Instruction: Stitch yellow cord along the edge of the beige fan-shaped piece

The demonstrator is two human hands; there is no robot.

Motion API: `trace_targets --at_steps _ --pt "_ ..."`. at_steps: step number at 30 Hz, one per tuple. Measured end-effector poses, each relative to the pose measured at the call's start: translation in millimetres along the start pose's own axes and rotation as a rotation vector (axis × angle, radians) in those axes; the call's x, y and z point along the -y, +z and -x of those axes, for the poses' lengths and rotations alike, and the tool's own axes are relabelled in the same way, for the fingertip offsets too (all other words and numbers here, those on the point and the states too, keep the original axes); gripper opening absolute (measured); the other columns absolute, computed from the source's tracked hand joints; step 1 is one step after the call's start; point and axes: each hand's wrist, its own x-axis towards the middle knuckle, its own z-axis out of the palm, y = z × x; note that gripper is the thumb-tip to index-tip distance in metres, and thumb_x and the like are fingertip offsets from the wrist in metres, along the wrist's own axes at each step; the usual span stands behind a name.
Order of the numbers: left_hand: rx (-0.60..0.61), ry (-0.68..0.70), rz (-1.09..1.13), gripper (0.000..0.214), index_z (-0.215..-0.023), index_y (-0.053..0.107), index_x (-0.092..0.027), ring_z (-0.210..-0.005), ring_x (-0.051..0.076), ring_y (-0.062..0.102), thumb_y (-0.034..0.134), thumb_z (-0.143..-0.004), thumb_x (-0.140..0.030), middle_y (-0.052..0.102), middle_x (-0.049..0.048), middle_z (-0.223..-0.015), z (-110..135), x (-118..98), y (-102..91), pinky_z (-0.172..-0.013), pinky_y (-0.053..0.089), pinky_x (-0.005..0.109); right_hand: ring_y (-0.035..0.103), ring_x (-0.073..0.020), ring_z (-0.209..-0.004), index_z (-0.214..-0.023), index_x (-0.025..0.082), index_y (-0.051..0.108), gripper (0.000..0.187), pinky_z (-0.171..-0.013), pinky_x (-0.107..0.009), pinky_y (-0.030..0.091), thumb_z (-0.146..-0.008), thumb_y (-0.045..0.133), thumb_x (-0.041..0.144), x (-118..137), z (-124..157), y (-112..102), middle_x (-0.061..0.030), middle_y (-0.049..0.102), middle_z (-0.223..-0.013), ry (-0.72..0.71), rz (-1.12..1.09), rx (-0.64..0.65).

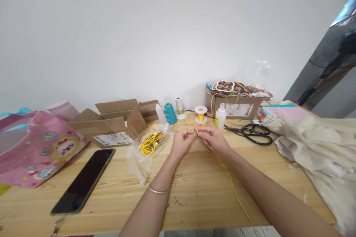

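Note:
Over the middle of the wooden table (116, 192), my left hand (181, 142) and my right hand (213, 137) meet with pinched fingers. Between them runs a thin yellow cord (235, 192); it trails from the fingertips back toward me, off the table's front edge. My right hand also holds a thin dark metal tool (204, 143), perhaps tweezers, slanting down to the right. A silver bangle (158, 190) circles my left wrist. Just left of my left hand lies a clear plastic bag (139, 159) with a coil of yellow cord (150, 144) inside.
A black phone (83, 181) lies left of the bag, near a pink cartoon bag (39, 148). Open cardboard boxes (111, 124), small bottles (160, 114), a teal thread cone (170, 113), a yellow spool (200, 114), another box (236, 105), black scissors (254, 134) and cream fabric (319, 148) lie around.

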Motion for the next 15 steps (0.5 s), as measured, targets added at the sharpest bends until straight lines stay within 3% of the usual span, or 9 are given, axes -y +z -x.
trace_targets --at_steps 3,8,11,15 --pt "-0.007 -0.044 0.043 0.013 -0.064 0.065 -0.013 -0.046 0.007 0.045 0.064 -0.057 -0.024 0.061 0.0003 -0.054 0.8 -1.4 0.6 -0.046 0.034 0.019 0.026 -0.0038 -0.032 -0.086 0.011 0.060 0.030 -0.034 -0.017 0.019 -0.063 0.053 0.029 -0.2 1.0 3.1 0.0084 0.037 -0.036 -0.036 0.213 -0.046" --pt "0.013 -0.101 0.122 0.013 -0.065 0.064 -0.013 -0.038 0.004 0.035 0.063 -0.057 -0.024 0.052 -0.0037 -0.044 2.5 -3.6 0.6 -0.041 0.026 0.018 0.032 -0.0056 -0.040 -0.082 0.014 0.065 0.025 -0.040 -0.018 0.026 -0.065 0.051 0.026 -0.9 3.4 2.3 0.0054 0.040 -0.041 -0.302 0.585 -0.149" --pt "0.052 -0.102 0.164 0.015 -0.067 0.064 -0.012 -0.036 0.003 0.032 0.061 -0.060 -0.025 0.048 -0.0052 -0.041 3.7 -5.0 -0.1 -0.039 0.023 0.017 0.039 -0.0072 -0.042 -0.084 0.018 0.066 0.024 -0.043 -0.019 0.030 -0.068 0.049 0.026 -3.2 3.6 0.0 0.0036 0.047 -0.044 -0.380 0.765 -0.192" --pt "0.074 -0.087 0.156 0.018 -0.067 0.065 -0.012 -0.041 0.005 0.040 0.061 -0.062 -0.029 0.055 -0.0021 -0.046 4.1 -6.4 0.3 -0.042 0.029 0.018 0.046 -0.0088 -0.046 -0.083 0.020 0.066 0.022 -0.047 -0.019 0.034 -0.069 0.049 0.025 -4.6 3.0 -1.2 0.0011 0.057 -0.051 -0.425 0.882 -0.229"
